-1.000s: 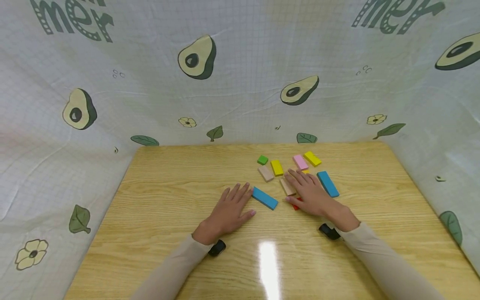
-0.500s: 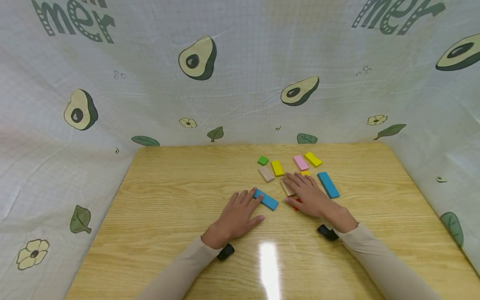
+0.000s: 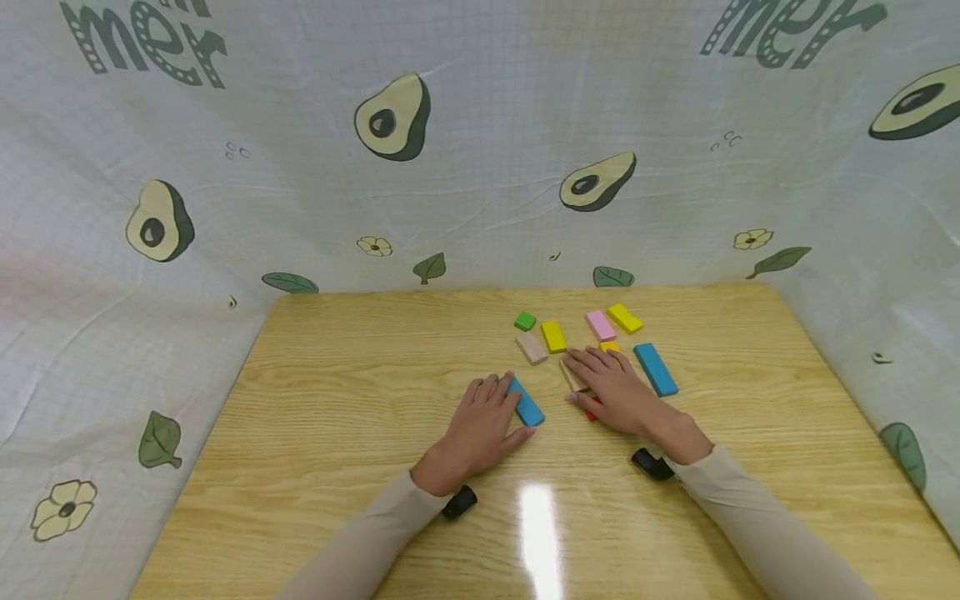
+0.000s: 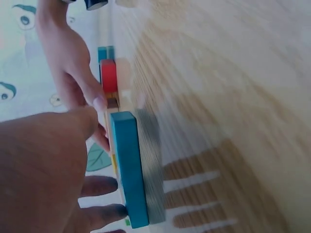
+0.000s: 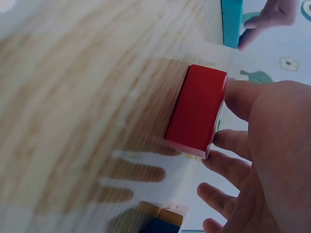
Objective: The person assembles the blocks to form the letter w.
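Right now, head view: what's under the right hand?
Partly covered by the right hand: red block, pale block, orange block. Anything wholly beneath it can't be seen from there.

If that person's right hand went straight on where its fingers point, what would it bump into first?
Most likely the nearer yellow block, just ahead of the right hand, though depth is unclear and it might pass above.

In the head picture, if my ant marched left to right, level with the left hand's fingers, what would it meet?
Left hand, blue block at its fingers, right hand, other blue block. Skipped: red block and cream block, both partly covered by the right hand.
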`<action>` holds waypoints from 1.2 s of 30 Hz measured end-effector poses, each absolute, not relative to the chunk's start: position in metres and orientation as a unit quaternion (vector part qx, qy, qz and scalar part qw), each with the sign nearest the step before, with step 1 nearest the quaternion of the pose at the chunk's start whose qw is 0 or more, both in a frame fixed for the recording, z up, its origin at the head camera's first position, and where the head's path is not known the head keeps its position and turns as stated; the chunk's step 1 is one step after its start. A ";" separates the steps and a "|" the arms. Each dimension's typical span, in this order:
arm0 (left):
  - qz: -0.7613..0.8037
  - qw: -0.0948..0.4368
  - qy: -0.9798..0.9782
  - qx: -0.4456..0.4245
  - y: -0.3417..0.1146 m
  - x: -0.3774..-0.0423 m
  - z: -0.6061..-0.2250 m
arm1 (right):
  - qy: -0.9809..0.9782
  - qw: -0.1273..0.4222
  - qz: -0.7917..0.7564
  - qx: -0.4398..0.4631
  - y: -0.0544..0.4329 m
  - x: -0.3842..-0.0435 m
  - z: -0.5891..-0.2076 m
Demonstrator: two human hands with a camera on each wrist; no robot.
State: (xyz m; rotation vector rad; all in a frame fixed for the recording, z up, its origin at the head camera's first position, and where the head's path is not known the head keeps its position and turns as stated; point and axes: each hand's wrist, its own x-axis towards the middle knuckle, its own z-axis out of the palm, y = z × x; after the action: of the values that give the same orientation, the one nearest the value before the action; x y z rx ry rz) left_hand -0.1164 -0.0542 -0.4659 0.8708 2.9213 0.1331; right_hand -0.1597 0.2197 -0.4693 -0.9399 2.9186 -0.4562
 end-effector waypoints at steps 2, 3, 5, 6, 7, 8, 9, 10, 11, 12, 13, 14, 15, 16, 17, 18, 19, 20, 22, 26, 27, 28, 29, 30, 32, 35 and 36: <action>0.037 0.040 0.960 0.273 -0.051 -0.117 -0.466 | 0.941 0.019 -0.146 -0.304 0.220 -0.160 -0.470; 0.032 0.038 0.962 0.267 -0.049 -0.117 -0.466 | 0.941 0.019 -0.146 -0.304 0.219 -0.160 -0.470; 0.024 0.031 0.966 0.257 -0.046 -0.117 -0.466 | 0.941 0.019 -0.147 -0.304 0.219 -0.160 -0.469; 0.020 0.029 0.967 0.252 -0.045 -0.117 -0.467 | 0.941 0.019 -0.147 -0.304 0.219 -0.160 -0.469; 0.018 0.030 0.968 0.248 -0.044 -0.117 -0.467 | 0.941 0.019 -0.148 -0.304 0.219 -0.160 -0.469; 0.014 0.030 0.969 0.245 -0.043 -0.117 -0.468 | 0.941 0.020 -0.148 -0.304 0.219 -0.160 -0.469; 0.010 0.029 0.970 0.243 -0.042 -0.118 -0.469 | 0.941 0.021 -0.149 -0.304 0.218 -0.160 -0.469; 0.008 0.027 0.970 0.241 -0.042 -0.118 -0.470 | 0.941 0.020 -0.149 -0.304 0.218 -0.160 -0.469; 0.004 0.028 0.971 0.239 -0.041 -0.119 -0.471 | 0.941 0.020 -0.149 -0.304 0.218 -0.160 -0.469; 0.002 0.028 0.971 0.238 -0.041 -0.119 -0.471 | 0.941 0.019 -0.148 -0.304 0.218 -0.161 -0.469; -0.001 0.028 0.971 0.238 -0.040 -0.119 -0.471 | 0.941 0.018 -0.147 -0.304 0.218 -0.161 -0.469; -0.002 0.024 0.971 0.238 -0.040 -0.120 -0.471 | 0.941 0.016 -0.147 -0.304 0.218 -0.161 -0.469; -0.002 0.019 0.971 0.239 -0.040 -0.119 -0.470 | 0.941 0.015 -0.147 -0.304 0.218 -0.161 -0.469; -0.001 0.014 0.970 0.241 -0.040 -0.119 -0.470 | 0.941 0.013 -0.147 -0.304 0.218 -0.162 -0.469; -0.002 0.012 0.970 0.243 -0.040 -0.119 -0.470 | 0.941 0.012 -0.148 -0.304 0.218 -0.162 -0.469; 0.000 0.006 0.970 0.244 -0.040 -0.119 -0.469 | 0.941 0.008 -0.146 -0.306 0.218 -0.162 -0.469; 0.001 0.002 0.969 0.246 -0.041 -0.118 -0.468 | 0.941 0.005 -0.145 -0.307 0.218 -0.162 -0.469; 0.003 -0.004 0.969 0.248 -0.041 -0.118 -0.468 | 0.940 0.004 -0.144 -0.309 0.218 -0.162 -0.469; 0.004 -0.010 0.968 0.250 -0.042 -0.118 -0.467 | 0.940 0.001 -0.142 -0.311 0.218 -0.162 -0.469; 0.006 -0.012 0.968 0.252 -0.044 -0.120 -0.468 | 0.939 -0.002 -0.137 -0.316 0.217 -0.162 -0.466; 0.007 -0.011 0.968 0.252 -0.045 -0.120 -0.469 | 0.939 -0.002 -0.137 -0.316 0.217 -0.162 -0.465; 0.009 -0.010 0.968 0.251 -0.046 -0.121 -0.469 | 0.939 -0.002 -0.136 -0.316 0.217 -0.162 -0.465; 0.009 -0.008 0.968 0.250 -0.046 -0.121 -0.469 | 0.939 -0.002 -0.136 -0.316 0.217 -0.162 -0.465; 0.010 -0.007 0.969 0.248 -0.047 -0.121 -0.469 | 0.939 -0.002 -0.135 -0.316 0.217 -0.162 -0.464; 0.013 -0.008 0.969 0.246 -0.050 -0.121 -0.468 | 0.940 0.001 -0.138 -0.312 0.216 -0.163 -0.464; 0.021 -0.010 0.970 0.244 -0.056 -0.121 -0.467 | 0.941 0.004 -0.138 -0.308 0.217 -0.163 -0.465; 0.024 -0.011 0.970 0.242 -0.058 -0.121 -0.467 | 0.942 0.004 -0.138 -0.307 0.217 -0.163 -0.465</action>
State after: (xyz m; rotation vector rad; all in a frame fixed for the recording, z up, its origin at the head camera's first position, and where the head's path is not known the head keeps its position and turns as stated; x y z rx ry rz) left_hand -0.1206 -0.0579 -0.4669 0.7673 3.0689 0.0758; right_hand -0.1631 0.2169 -0.4646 -0.9635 2.9503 -0.4311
